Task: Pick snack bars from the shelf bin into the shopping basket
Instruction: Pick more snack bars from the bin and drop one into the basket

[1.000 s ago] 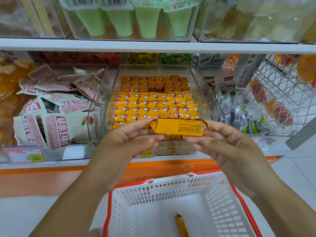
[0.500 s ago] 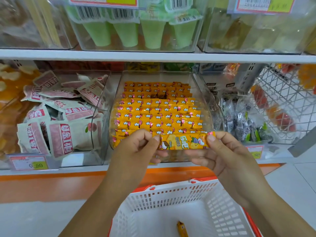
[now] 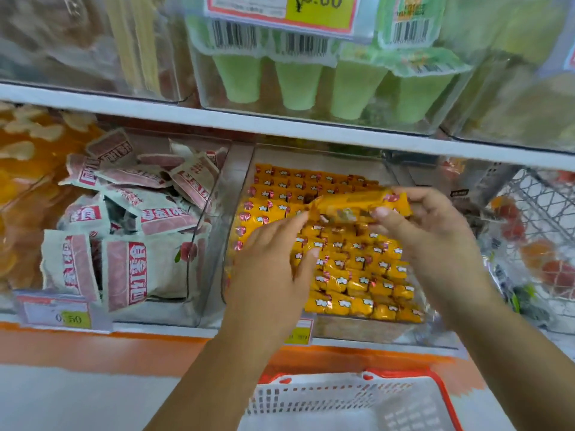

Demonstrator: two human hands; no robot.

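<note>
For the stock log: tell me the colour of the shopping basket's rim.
The basket rim is red-orange; head view shows it.

Both bare forearms stretch forward from the lower edge, side by side, the left one slanting in toward the middle. The right hand (image 3: 435, 244) sits a little higher, wrist bent inward, and pinches a snack bar (image 3: 357, 203) by its right end, thumb in front and fingers curled over the top. The left hand (image 3: 273, 262) lies palm down with fingers fairly straight, its forefinger pointing at the bar's left end (blur hides whether it touches).
</note>
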